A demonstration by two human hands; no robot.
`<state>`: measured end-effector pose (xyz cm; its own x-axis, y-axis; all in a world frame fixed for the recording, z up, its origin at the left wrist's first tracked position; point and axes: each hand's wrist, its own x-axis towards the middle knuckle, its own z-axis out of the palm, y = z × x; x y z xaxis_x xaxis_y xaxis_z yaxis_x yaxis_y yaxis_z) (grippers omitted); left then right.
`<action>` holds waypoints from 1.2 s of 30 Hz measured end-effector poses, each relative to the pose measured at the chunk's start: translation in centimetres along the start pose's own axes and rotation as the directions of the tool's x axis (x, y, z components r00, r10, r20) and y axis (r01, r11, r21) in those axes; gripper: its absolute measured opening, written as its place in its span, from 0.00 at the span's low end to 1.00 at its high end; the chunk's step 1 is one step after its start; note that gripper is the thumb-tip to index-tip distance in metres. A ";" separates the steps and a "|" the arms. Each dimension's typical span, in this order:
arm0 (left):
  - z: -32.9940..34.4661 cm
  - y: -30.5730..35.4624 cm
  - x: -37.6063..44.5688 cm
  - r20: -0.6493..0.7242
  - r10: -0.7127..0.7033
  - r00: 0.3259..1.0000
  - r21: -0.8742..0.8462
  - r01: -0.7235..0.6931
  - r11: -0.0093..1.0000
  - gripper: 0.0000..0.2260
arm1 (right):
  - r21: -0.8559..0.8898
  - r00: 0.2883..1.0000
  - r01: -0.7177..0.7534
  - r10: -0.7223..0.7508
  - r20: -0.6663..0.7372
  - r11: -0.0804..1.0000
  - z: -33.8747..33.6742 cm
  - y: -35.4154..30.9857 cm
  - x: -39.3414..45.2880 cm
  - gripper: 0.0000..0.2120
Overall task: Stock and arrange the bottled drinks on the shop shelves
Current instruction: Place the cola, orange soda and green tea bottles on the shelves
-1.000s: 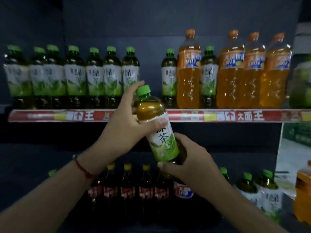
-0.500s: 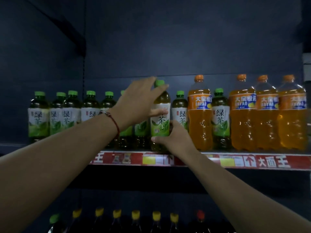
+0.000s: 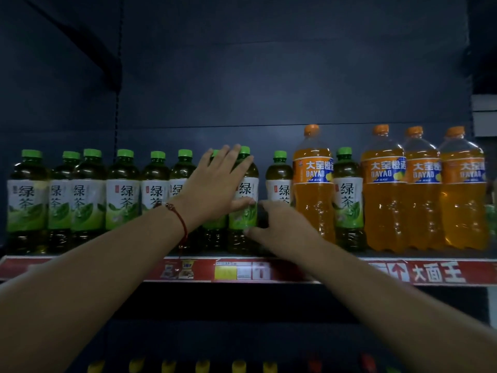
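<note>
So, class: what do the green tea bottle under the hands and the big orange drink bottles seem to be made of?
Green tea bottle: apparently clear plastic with a glossy printed label; the dark tea shows through. Orange drink bottles: likely transparent plastic too, shiny with highlights, topped by matte orange caps.

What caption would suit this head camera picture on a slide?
Both hands, left hand and right hand, set a green tea bottle upright on the shelf beside orange soda bottles.

A shop: stocked drink bottles (image 3: 382, 189) above a price-tagged shelf edge (image 3: 430, 273).
</note>
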<state>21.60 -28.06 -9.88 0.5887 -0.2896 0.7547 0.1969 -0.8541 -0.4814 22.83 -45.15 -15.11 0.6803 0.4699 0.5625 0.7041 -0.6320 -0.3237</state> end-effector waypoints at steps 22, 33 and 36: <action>0.4 7.5 4.9 0.110 -0.002 0.994 0.043 -0.002 0.999 0.55 | -0.198 0.987 -0.112 0.085 -0.138 0.974 -14.7 3.5 8.7 0.38; -0.3 8.8 3.3 0.069 0.020 0.997 -0.233 -0.003 0.973 0.50 | -0.029 0.949 0.060 -0.066 -0.309 0.998 -15.1 4.5 3.9 0.45; -1.0 10.2 2.2 0.147 0.052 0.988 -0.598 0.046 0.800 0.50 | 0.034 0.915 0.087 -0.066 -0.397 0.996 -15.0 4.7 1.7 0.44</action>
<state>24.10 -37.80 -12.69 0.7067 -0.2675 0.6550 -0.2841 -0.9551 -0.0836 24.21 -56.55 -4.28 0.4951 0.2273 0.8385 0.7672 -0.5674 -0.2992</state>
